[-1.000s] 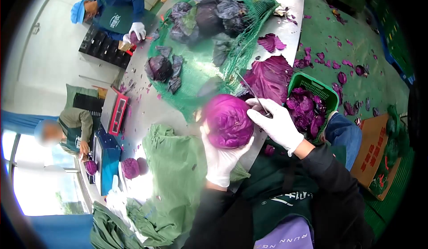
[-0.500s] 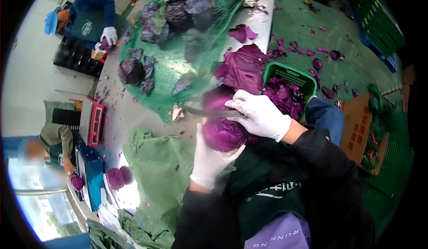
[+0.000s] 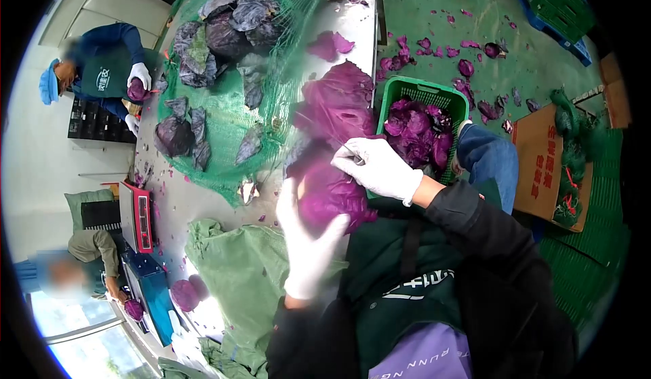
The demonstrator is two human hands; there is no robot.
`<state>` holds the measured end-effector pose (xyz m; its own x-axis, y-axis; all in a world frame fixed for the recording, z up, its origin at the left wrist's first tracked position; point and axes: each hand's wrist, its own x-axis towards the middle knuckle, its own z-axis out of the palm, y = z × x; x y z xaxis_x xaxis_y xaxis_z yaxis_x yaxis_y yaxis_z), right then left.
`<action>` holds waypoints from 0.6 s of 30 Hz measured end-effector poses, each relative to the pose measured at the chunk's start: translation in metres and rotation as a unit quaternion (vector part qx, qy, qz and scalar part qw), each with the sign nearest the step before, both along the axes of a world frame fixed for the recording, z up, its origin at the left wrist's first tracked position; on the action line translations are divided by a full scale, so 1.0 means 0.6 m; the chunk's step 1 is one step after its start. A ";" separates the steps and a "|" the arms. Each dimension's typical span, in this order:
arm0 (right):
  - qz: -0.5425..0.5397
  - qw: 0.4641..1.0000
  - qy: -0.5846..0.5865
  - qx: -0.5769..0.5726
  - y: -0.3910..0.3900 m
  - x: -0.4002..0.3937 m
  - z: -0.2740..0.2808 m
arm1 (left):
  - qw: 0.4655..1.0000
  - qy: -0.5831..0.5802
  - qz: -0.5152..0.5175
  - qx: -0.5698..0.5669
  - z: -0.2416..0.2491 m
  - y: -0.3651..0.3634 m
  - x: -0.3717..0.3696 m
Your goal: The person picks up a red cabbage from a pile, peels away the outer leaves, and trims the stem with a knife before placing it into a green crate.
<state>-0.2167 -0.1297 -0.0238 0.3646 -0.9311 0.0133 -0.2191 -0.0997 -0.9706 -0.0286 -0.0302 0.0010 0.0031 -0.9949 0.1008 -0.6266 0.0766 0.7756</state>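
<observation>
My left hand (image 3: pixel 305 243), in a white glove, has its thumb and fingers spread around the near side of a purple cabbage (image 3: pixel 330 196), which is blurred by motion. Over the cabbage's upper right edge is my right hand (image 3: pixel 380 168), also gloved, its fingers closed on a knife (image 3: pixel 350 151) seen almost edge-on. Loose purple leaves (image 3: pixel 339 101) lie just beyond the cabbage. To the right of them a green basket (image 3: pixel 426 88) holds purple leaves and trimmings.
Dark cabbages (image 3: pixel 227 33) lie on green netting (image 3: pixel 281 60). Green cloth (image 3: pixel 237 263) covers the near left. Two co-workers handle cabbages at left, near a red scale (image 3: pixel 141 219). Leaf scraps litter the floor; a cardboard box (image 3: pixel 539 165) stands at right.
The knife has turned from lying flat across the cabbage to nearly edge-on. My left fingers have spread wider. The camera view has shifted, and the co-worker at upper left has moved both hands apart.
</observation>
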 end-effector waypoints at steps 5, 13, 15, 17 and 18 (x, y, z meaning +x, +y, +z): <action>0.130 0.991 -0.020 -0.031 -0.003 -0.016 0.007 | 0.994 0.090 0.003 0.054 -0.010 -0.027 -0.003; 0.147 0.952 0.090 -0.252 -0.016 0.002 0.003 | 0.983 0.130 -0.011 0.131 0.008 -0.043 0.016; 0.131 0.919 0.152 -0.340 -0.005 0.009 0.002 | 0.990 0.082 -0.019 0.114 -0.004 -0.041 0.028; 0.098 0.946 0.106 -0.291 -0.004 0.018 -0.004 | 0.981 0.123 -0.013 0.149 0.000 -0.044 0.029; 0.080 0.957 0.084 -0.267 -0.006 0.024 -0.005 | 0.976 0.144 -0.010 0.165 0.003 -0.046 0.028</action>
<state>-0.2025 -0.1332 -0.0268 0.5414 -0.7394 0.4002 -0.3075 -0.6171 -0.7243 -0.0115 -0.0579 0.0027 -0.0365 -0.9730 -0.2277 -0.3805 -0.1972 0.9035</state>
